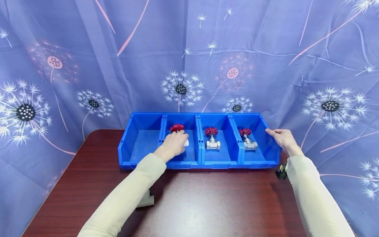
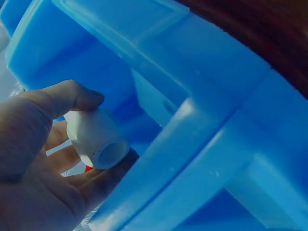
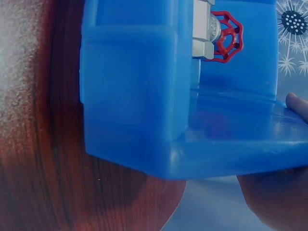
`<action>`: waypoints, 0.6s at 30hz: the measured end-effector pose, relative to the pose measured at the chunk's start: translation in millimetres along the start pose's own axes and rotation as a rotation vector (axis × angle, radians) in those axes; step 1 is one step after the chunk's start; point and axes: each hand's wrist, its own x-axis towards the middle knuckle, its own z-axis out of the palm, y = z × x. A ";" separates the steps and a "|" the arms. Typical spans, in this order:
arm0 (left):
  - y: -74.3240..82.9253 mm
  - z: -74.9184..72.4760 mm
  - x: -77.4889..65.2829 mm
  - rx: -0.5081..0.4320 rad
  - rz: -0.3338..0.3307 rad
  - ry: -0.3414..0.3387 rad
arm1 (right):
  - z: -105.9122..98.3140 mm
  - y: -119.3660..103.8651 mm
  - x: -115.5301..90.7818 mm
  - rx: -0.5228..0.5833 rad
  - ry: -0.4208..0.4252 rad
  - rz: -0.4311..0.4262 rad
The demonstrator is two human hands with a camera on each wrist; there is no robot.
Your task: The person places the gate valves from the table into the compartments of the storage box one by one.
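My left hand [image 1: 174, 144] reaches into the second compartment from the left of a blue bin row [image 1: 220, 165]. It holds a white plastic valve [image 2: 96, 137] between thumb and fingers, its round open end facing the wrist camera. The valve's red handwheel [image 1: 176, 127] shows beyond the knuckles; the hand hides most of the body. At the far right my right hand [image 1: 283, 140] grips the bin's outer side wall, thumb over the rim and fingers outside. Close by, in the rightmost compartment, lies a metal valve [image 1: 250, 144] with a red handwheel [image 3: 226, 37].
Another metal valve [image 1: 213, 144] with a red wheel lies in the third compartment. A grey pipe fitting [image 1: 146, 200] sits on the brown table [image 1: 189, 204], partly behind the left sleeve. A patterned blue curtain [image 1: 142, 82] hangs behind the bins.
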 end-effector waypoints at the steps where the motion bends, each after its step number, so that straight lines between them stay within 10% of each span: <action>1: 0.2 0.2 1.5 -0.002 -0.005 -0.005 | 0.0 0.6 0.3 -0.004 0.002 -0.001; 18: 0.5 4.8 29.9 -0.016 -0.065 -0.073 | 0.6 1.4 1.2 -0.014 0.020 -0.008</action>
